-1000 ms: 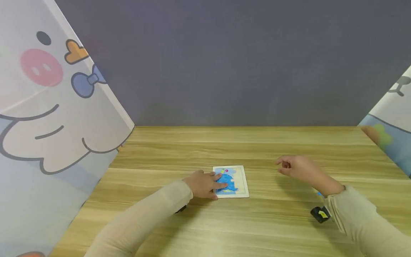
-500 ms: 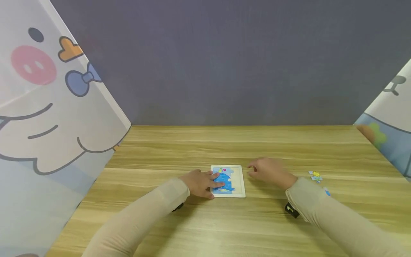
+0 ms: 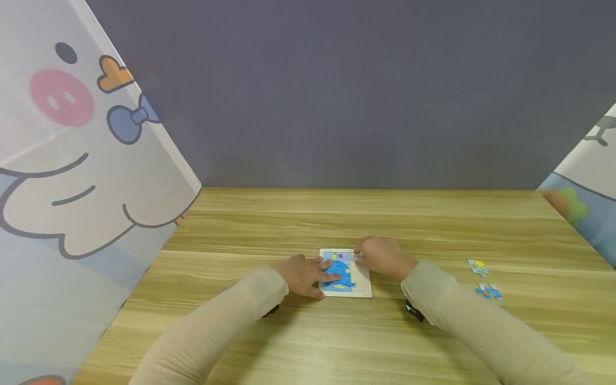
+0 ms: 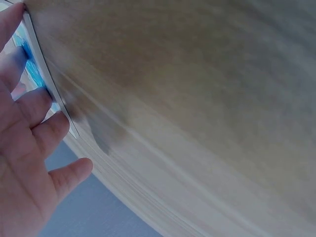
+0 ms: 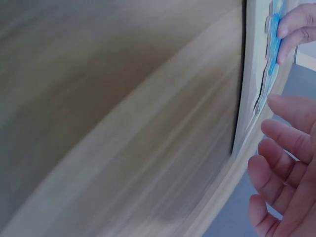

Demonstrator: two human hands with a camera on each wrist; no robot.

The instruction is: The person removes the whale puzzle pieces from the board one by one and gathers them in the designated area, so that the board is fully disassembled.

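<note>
Spread over the left part of a square puzzle board (image 3: 363,291) is my left hand (image 3: 302,274), its straight fingers resting on blue pieces (image 3: 344,274). The board has a pale frame, and its right part shows bare pale wood. At the board's upper right corner is my right hand (image 3: 384,258), fingertips at or just above the frame. In the right wrist view the right hand's fingers (image 5: 281,138) are bent loosely, thumb and forefinger apart. No piece shows clearly between them, and I cannot tell whether a small one is hidden there.
To the right on the wooden table (image 3: 298,342) lie a puzzle piece with a yellow sun (image 3: 478,264) and a blue-and-white piece (image 3: 490,292). A grey panel (image 3: 366,96) rises behind the table. A cartoon-printed wall (image 3: 106,171) borders the left side.
My right hand has moved left from the loose pieces to the board's upper right corner, uncovering those pieces. The left hand has stayed on the board.
</note>
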